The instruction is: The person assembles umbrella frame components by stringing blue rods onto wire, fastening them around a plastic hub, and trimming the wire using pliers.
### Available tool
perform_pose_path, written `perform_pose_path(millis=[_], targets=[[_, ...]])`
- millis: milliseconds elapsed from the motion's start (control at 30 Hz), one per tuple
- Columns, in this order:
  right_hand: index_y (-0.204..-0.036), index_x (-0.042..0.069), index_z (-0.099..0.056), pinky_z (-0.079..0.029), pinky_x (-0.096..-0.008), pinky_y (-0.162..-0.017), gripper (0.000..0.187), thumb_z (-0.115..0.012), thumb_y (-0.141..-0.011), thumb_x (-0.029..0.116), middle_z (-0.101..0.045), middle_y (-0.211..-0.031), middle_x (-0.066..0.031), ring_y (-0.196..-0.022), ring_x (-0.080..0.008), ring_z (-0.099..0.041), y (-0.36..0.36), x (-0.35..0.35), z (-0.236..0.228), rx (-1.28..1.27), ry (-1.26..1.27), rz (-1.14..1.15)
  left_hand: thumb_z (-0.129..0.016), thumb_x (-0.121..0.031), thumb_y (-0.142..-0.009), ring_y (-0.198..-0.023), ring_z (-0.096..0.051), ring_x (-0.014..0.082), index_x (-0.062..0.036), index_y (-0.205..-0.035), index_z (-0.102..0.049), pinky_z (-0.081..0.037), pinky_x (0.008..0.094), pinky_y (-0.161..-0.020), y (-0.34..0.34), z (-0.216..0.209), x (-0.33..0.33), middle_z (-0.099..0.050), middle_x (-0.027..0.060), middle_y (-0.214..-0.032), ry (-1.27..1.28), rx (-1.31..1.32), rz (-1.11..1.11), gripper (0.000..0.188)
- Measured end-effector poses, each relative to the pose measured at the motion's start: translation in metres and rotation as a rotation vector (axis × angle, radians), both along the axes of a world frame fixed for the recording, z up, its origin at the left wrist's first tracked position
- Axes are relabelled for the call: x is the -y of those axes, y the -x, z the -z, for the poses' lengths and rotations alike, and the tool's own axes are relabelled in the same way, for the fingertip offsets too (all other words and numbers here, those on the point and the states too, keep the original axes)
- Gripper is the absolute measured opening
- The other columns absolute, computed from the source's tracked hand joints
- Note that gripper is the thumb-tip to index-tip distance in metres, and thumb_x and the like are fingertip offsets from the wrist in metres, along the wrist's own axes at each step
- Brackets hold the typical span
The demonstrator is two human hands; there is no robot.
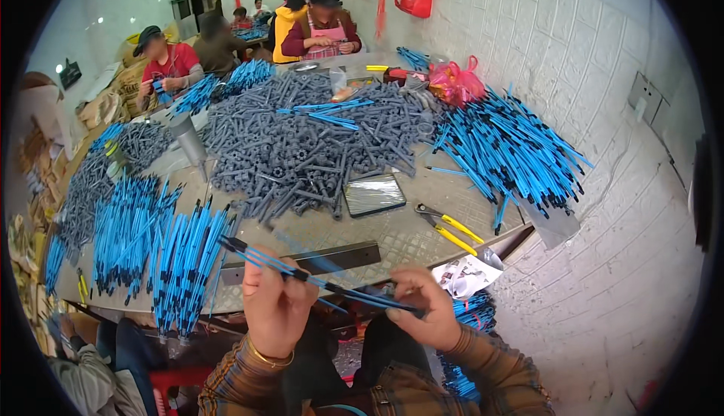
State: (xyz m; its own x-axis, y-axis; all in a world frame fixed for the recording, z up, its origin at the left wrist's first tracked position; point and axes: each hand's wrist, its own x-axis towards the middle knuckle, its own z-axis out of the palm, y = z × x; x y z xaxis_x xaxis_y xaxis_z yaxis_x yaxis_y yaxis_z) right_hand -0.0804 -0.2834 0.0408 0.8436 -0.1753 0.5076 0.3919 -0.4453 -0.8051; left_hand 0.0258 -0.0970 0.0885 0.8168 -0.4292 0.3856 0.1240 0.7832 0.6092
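A few thin blue rods with black fittings (348, 292) stretch slantwise between my two hands, above my lap at the table's near edge. My left hand (275, 303) is closed around them near their upper left end, where a thick black tip sticks out past the fingers. The fingers of my right hand (426, 310) pinch the lower right end. How many rods there are cannot be made out. Just beyond my hands lies a dark metal bar (332, 256) on the table. Pliers with yellow handles (452, 229) lie farther right, beside a flat, clear-topped box (375, 194).
A large heap of grey plastic parts (302, 144) covers the middle of the table (392, 239). Bundles of blue rods stand at the left (188, 265); a big pile (513, 144) lies at the right. A grey cylinder (187, 141) stands left. Several people (324, 31) work across the table.
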Motion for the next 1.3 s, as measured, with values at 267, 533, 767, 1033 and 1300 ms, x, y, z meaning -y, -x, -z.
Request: perform_pose_path(millis=[267,533,767,1033,1300], targets=[[-0.114,0.004,-0.048,-0.046,-0.0238,-0.060,0.031,-0.052,-0.089,0.022,-0.058,-0.087,-0.0043,-0.071,-0.0102,-0.054,-0.095,0.101,0.031,-0.275,0.000,0.132,-0.044,-0.028,-0.093,-0.043,-0.036,0.0146,-0.0154,-0.089,-0.044,-0.027,0.0271,-0.042,-0.004,0.040,-0.023,-0.044,0.0018,-0.057,0.104,-0.258,0.314,0.013],[-0.110,0.000,-0.047,-0.040,-0.0320,-0.039,0.033,-0.053,-0.086,0.022,-0.052,-0.064,-0.0061,-0.048,-0.0143,-0.050,-0.249,0.228,0.030,-0.470,-0.490,0.711,-0.053,-0.024,-0.088,-0.041,-0.042,0.0101,-0.0106,-0.111,-0.056,-0.031,0.0259,-0.040,-0.009,0.058,-0.066,-0.061,0.0112,-0.076,0.069,-0.015,0.641,0.027],[-0.097,0.004,-0.051,-0.032,-0.0289,-0.036,0.019,-0.048,-0.086,0.019,-0.044,-0.058,-0.0020,-0.040,-0.0120,-0.037,-0.245,0.280,0.040,-0.357,-0.850,0.451,-0.055,-0.015,-0.087,-0.042,-0.049,0.0150,0.0013,-0.098,-0.063,-0.035,0.0264,-0.040,-0.006,0.044,-0.063,-0.059,0.0090,-0.058,0.026,-0.092,0.625,0.021],[-0.103,0.007,-0.050,-0.028,-0.0221,-0.040,0.021,-0.040,-0.093,0.022,-0.039,-0.058,0.0046,-0.043,-0.0063,-0.034,-0.125,0.171,-0.012,-0.269,-0.493,0.174,-0.044,-0.024,-0.092,-0.083,-0.060,0.0359,-0.0081,-0.122,-0.045,-0.047,0.0416,-0.073,0.008,0.049,-0.041,-0.051,0.0309,-0.116,-0.249,-0.189,0.398,0.034],[-0.110,0.004,-0.049,-0.032,-0.0224,-0.043,0.022,-0.043,-0.091,0.014,-0.045,-0.058,-0.0005,-0.047,-0.0090,-0.041,-0.031,0.093,0.018,-0.173,0.031,0.046,-0.050,-0.012,-0.090,-0.101,-0.056,0.0240,-0.0050,-0.119,-0.045,-0.045,0.0358,-0.084,-0.023,0.002,0.020,-0.055,0.0170,-0.113,-0.233,-0.153,-0.065,0.030]])
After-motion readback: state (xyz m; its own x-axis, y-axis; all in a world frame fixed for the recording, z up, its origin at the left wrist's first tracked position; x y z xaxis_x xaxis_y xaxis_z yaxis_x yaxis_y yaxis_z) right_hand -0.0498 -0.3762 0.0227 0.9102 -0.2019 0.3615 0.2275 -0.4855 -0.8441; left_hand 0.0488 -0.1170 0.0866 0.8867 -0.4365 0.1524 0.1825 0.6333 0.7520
